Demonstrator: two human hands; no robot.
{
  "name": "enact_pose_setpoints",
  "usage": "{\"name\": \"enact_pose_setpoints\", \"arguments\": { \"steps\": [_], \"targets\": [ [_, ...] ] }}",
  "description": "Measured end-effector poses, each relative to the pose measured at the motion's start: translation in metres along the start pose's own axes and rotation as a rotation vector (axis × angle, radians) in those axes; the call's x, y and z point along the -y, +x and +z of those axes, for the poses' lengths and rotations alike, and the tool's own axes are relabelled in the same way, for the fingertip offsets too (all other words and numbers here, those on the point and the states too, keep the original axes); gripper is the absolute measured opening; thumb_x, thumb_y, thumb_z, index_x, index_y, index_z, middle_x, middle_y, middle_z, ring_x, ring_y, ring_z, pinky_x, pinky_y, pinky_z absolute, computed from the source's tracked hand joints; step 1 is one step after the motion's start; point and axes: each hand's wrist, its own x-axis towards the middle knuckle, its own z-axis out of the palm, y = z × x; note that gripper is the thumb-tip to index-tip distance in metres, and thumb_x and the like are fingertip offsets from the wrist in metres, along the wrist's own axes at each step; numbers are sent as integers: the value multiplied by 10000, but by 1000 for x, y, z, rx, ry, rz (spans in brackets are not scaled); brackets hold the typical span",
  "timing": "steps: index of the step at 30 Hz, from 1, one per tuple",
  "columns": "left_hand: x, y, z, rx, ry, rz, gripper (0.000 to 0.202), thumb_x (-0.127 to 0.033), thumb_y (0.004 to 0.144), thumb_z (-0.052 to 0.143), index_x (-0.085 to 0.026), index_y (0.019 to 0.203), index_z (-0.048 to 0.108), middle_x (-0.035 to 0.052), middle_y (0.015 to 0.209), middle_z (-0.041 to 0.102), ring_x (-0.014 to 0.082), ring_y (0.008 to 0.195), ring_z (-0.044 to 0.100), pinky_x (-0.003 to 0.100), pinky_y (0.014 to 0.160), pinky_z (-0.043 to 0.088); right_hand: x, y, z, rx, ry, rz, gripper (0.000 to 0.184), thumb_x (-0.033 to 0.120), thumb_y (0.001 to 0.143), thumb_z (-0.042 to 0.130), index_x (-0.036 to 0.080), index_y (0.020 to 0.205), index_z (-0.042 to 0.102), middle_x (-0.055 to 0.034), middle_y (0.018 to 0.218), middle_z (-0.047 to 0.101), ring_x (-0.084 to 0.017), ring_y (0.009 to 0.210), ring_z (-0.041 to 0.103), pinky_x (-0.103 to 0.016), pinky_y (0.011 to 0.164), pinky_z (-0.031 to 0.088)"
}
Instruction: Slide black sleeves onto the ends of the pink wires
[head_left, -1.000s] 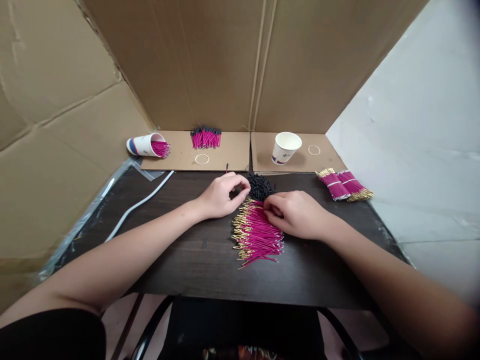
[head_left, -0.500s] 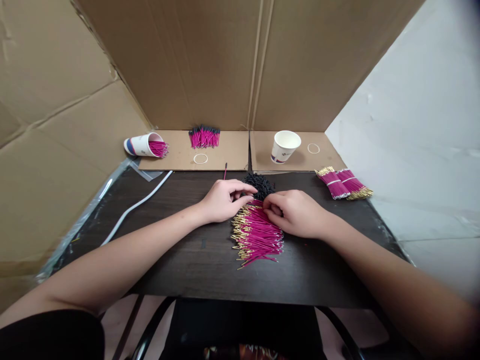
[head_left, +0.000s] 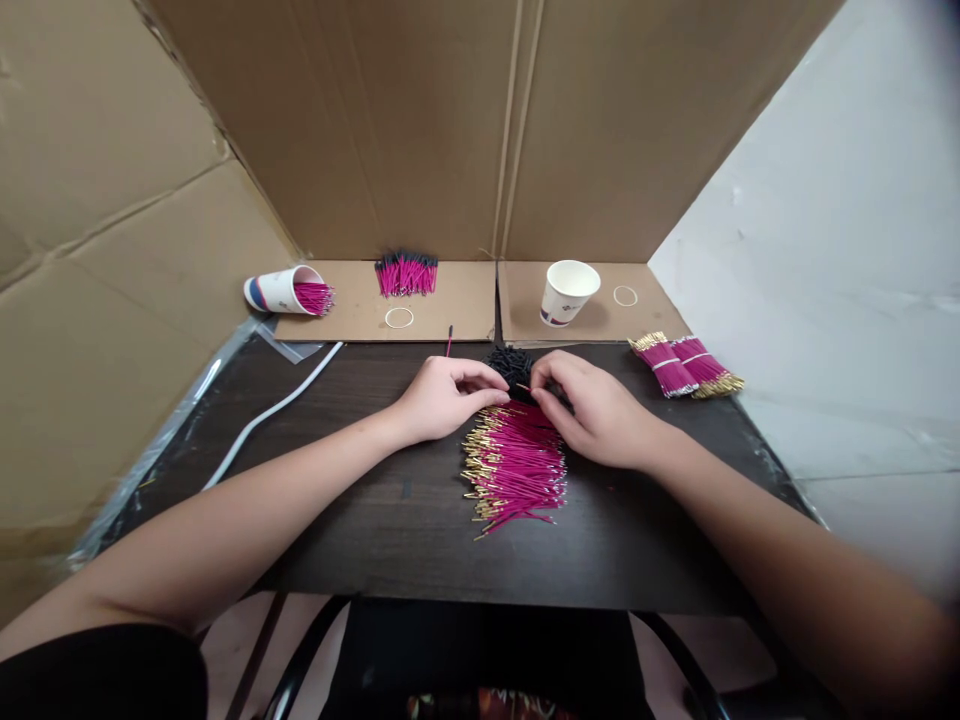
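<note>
Between the thumb and fingers of my right hand [head_left: 589, 408] is a short magenta wire [head_left: 523, 386] with a gold tip, which points left towards my other hand. My left hand [head_left: 459, 398] is closed in a pinch beside it; whatever it holds is too small to make out. Just beyond and between the hands lies a heap of small black sleeves [head_left: 513, 364]. Nearer to me a loose pile of magenta wires [head_left: 517, 465] is spread on the dark table, gold ends to the left and silvery ends to the right.
A tipped paper cup [head_left: 279, 292] holds magenta wires; an upright paper cup [head_left: 570, 293] stands right of centre. Black-capped wires [head_left: 406, 274] lie on cardboard near a rubber band [head_left: 399, 318]. Banded bundles [head_left: 684, 366] lie at right. A white cable [head_left: 274, 412] crosses the left side.
My right hand has lifted a wire off the pile and moved slightly up, so the gold tip now shows between my hands. My left hand has barely moved.
</note>
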Motion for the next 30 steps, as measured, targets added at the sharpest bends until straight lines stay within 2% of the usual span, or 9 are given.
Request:
{"name": "enact_pose_setpoints", "arguments": {
  "steps": [4, 9, 16, 24, 30],
  "targets": [
    [1, 2, -1, -18, -88, -57, 253, -380, 878, 909, -163, 1008, 888, 87, 903, 863, 188, 762, 764, 316, 735, 605, -12, 3, 6, -85, 161, 51, 130, 283, 1126, 590, 219, 1033, 654, -55, 915, 711, -206, 806, 630, -358, 748, 500],
    [3, 5, -2, -20, -181, -104, 310, -374, 900, 890, -128, 1089, 865, 128, 968, 868, 140, 651, 699, 298, 669, 599, -27, 4, 16, -226, 363, 172, 207, 390, 1043, 749, 202, 1129, 748, -60, 933, 764, -208, 803, 675, -361, 738, 550],
    [4, 6, -3, -13, -190, -94, 300, -363, 959, 829, -114, 1125, 830, 154, 1040, 869, 119, 642, 668, 290, 671, 594, -21, 4, 17, -175, 286, 180, 231, 408, 1053, 742, 199, 1055, 838, -85, 983, 830, -216, 830, 707, -350, 719, 544],
    [3, 6, -4, 0, -176, -94, 285, -354, 981, 801, -111, 1129, 820, 149, 1033, 868, 114, 641, 657, 283, 668, 581, -18, 4, 16, -177, 276, 144, 198, 355, 1053, 737, 187, 1052, 842, -55, 923, 809, -164, 699, 613, -318, 654, 476],
    [4, 6, -3, 4, -170, -94, 308, -375, 986, 805, -111, 1143, 825, 151, 1035, 871, 118, 642, 663, 289, 673, 591, -17, 4, 15, -157, 248, 141, 210, 368, 1055, 728, 192, 1043, 840, -52, 905, 798, -159, 685, 602, -317, 659, 471]
  ]
}}
